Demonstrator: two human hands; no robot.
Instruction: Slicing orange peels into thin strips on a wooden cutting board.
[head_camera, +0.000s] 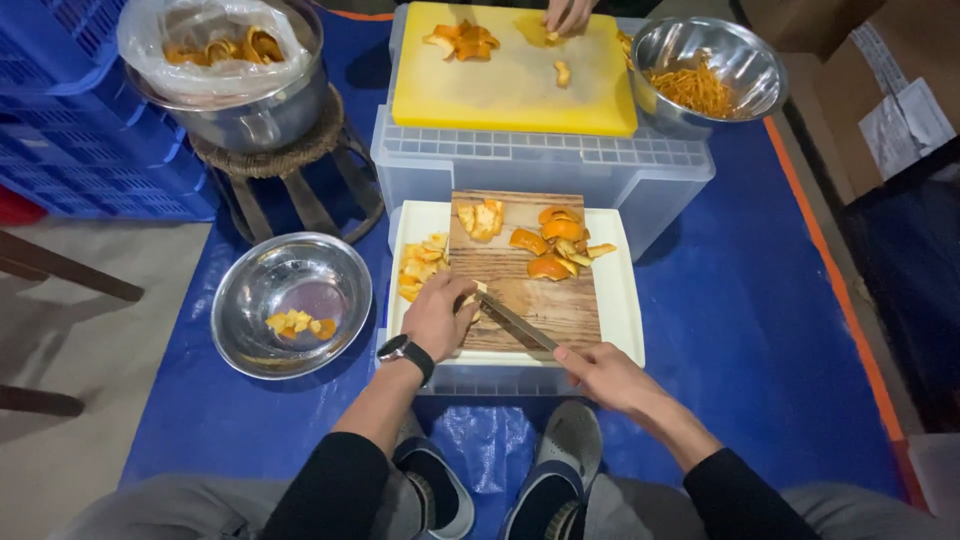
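Observation:
My left hand, with a black watch on the wrist, presses a piece of orange peel onto the wooden cutting board. My right hand grips the handle of a knife; its blade lies against the peel next to my left fingers. More orange peel pieces lie at the far end of the board. A small heap of peel sits on the white tray to the left of the board.
A steel bowl with a few peel bits stands on the blue tarp at left. A bag-lined pot rests on a stool. Beyond, another person's hand works on a yellow board beside a bowl of peel strips.

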